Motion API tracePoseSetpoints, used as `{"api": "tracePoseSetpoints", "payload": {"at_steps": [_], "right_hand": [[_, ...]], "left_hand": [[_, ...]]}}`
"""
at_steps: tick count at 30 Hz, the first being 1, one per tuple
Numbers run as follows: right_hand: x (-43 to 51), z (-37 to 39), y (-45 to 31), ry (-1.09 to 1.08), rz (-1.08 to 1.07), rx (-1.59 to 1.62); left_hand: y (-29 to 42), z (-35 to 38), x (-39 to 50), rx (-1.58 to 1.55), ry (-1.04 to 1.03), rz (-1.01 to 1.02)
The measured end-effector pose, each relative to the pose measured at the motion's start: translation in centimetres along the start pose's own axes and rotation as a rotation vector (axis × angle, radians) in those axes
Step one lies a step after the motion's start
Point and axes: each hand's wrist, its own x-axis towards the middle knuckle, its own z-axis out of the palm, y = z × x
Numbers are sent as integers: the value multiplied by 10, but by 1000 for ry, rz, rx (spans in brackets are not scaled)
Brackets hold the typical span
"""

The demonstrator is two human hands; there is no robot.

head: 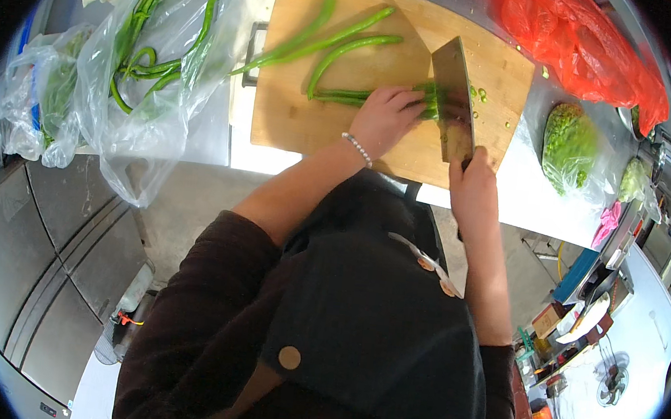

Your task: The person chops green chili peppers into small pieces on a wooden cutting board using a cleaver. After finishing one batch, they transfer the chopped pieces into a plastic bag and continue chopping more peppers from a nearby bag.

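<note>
My left hand, with a beaded bracelet at the wrist, presses a bunch of long green peppers onto a wooden cutting board. My right hand grips the handle of a cleaver. The broad blade stands across the bunch, just right of my left fingertips, and hides part of the peppers. Small cut green pieces lie to the right of the blade. Several whole long green peppers rest on the board's upper left part, one reaching past its left edge.
Left of the board, a clear plastic bag holds more long green peppers. A red plastic bag lies at the upper right. Below it are a bag of chopped green pieces and a pink cloth near the counter's edge.
</note>
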Motion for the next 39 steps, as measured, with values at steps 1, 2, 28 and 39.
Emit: {"api": "tracePoseSetpoints", "payload": {"at_steps": [1, 2, 28, 39], "right_hand": [[-2, 0, -1, -31, 88, -30], [0, 0, -3, -25, 56, -35], [1, -25, 22, 102, -34, 92], [-3, -41, 5, 27, -18, 31]], "left_hand": [[1, 0, 0, 9, 0, 5], [1, 0, -1, -4, -12, -8], [16, -3, 18, 50, -89, -83], [7, -12, 4, 111, -88, -32]]}}
